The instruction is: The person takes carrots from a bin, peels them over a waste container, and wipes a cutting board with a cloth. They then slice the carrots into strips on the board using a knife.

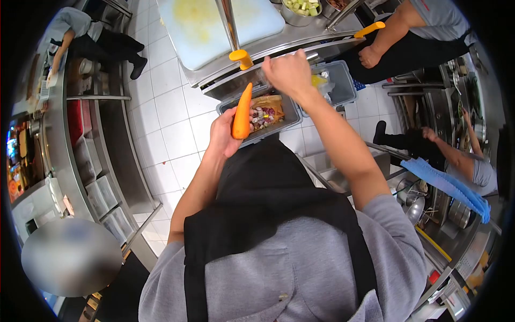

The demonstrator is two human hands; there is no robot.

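- I see one carrot (242, 119) held in my left hand (222, 131), off the desk's front edge near its left corner, thick end towards my body. Those fingers are closed round the thick end, a grip that leaves the narrow tip uncovered.
- My right hand (289, 72) is beside the desk's front edge, fingers curled; I cannot tell whether they grip anything.
- Two grey bins sit below that edge. The left bin (292, 115), with scraps (263, 111) inside, appears beneath the carrot, well placed to catch bits; the right bin (346, 80) holds something yellow.
- On the desk (335, 26), one white cutting board (214, 32) covers the left part, lying flat as a work surface. One bowl (300, 17) farther right keeps green pieces together.
- I count two orange handles along the front edge: one handle (241, 58) near the board, another (371, 29) by a co-worker's hand (369, 57).
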